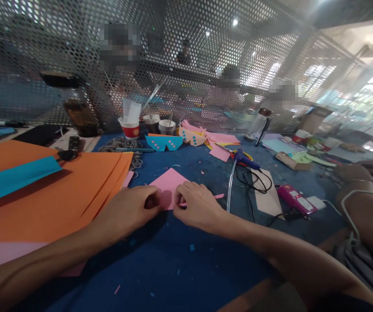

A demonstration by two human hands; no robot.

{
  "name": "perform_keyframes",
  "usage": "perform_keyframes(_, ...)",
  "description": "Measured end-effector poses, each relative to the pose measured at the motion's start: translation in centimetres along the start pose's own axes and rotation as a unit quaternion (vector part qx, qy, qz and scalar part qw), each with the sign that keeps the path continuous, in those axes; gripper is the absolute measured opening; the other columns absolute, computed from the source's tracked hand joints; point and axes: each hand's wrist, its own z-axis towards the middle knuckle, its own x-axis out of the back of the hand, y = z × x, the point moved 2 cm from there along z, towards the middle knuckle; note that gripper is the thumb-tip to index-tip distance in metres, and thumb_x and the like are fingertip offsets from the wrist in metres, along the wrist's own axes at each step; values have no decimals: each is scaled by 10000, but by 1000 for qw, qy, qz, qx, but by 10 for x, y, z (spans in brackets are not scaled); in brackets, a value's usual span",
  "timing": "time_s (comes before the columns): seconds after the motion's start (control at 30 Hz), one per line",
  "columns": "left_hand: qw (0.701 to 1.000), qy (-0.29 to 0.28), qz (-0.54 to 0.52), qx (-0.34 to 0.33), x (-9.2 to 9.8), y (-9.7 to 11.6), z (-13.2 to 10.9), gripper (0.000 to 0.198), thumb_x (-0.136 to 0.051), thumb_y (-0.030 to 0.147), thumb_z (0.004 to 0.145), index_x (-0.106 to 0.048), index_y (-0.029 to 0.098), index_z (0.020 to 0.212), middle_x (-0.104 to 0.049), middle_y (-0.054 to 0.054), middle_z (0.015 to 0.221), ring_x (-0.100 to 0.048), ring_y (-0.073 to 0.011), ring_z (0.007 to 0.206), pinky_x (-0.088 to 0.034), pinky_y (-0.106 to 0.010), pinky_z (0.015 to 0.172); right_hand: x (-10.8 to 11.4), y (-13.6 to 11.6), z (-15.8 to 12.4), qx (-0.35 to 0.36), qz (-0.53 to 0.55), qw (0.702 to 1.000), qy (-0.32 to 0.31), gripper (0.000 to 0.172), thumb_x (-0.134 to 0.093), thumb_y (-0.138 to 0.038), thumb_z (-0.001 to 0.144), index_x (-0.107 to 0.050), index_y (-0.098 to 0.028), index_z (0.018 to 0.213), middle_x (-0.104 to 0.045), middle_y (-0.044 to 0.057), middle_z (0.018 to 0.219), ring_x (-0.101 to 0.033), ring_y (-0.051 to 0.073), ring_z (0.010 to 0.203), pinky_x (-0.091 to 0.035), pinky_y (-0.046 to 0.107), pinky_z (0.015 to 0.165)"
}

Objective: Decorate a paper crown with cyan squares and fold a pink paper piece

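Note:
Between my hands lies a pink sheet of paper [169, 178] on the blue table [173, 260], one corner pointing away from me. My left hand [137, 203] has its fingers curled and closed at the sheet's left side. My right hand [194, 203] is closed with its fingertips at the sheet's near right side. A narrow pink paper strip [219, 196] sticks out from under the right hand. What exactly each set of fingertips pinches is partly hidden. Ahead stand a blue folded paper piece [163, 142] and a peach one [191, 137], each with small coloured squares.
Orange sheets [89, 190] with a blue folded strip [17, 180] lie at left. A blue glue gun [245, 160] with its cord and a magenta device [297, 200] are at right. Paper cups [130, 130] and a jar [80, 112] line the back. A co-worker's arm [358, 195] reaches in.

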Motion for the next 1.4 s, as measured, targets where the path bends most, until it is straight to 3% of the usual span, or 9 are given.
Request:
perform_keyframes(0.27, 998, -20, -52, 17, 2, -1, 2, 189, -612, 428, 882, -683, 254, 857, -747, -17, 799, -667, -228, 720, -371, -339, 631, 7, 13, -3, -7, 35, 999, -8, 108, -680, -130, 847, -663, -209, 917, -735, 19, 977, -609, 190, 910, -380, 336, 823)
perform_keyframes(0.5, 996, -48, -77, 18, 9, -7, 4, 204, -641, 419, 839, -740, 247, 885, -768, -56, 887, -699, -277, 822, -442, -373, 704, 18, 24, -6, -21, 47, 998, -34, 129, -677, -116, 825, -689, -206, 916, -734, 19, 972, -610, 175, 883, -375, 326, 796)
perform_keyframes(0.8, 993, -52, -98, -31, 5, -26, 5, 210, -654, 450, 890, -747, 264, 920, -762, -59, 987, -700, -287, 922, -483, -390, 782, 31, 38, -14, -36, 57, 996, -51, 154, -653, -99, 837, -682, -210, 940, -735, 16, 1021, -621, 184, 934, -386, 336, 828)
perform_keyframes(1.17, 986, -61, -146, -52, 3, -48, 3, 198, -682, 444, 915, -769, 268, 937, -743, -38, 964, -722, -253, 908, -537, -357, 811, 44, 58, -24, -33, 63, 994, -82, 252, -608, -47, 854, -691, -213, 1025, -734, 41, 1105, -641, 220, 1058, -423, 356, 910)
perform_keyframes(1.4, 987, -68, -123, -74, 6, -57, 2, 221, -671, 451, 925, -797, 284, 994, -774, -61, 1068, -707, -285, 1013, -530, -390, 887, 48, 71, -24, -1, 59, 993, -99, 292, -587, -40, 859, -694, -220, 1064, -736, 48, 1133, -653, 224, 1094, -447, 376, 955)
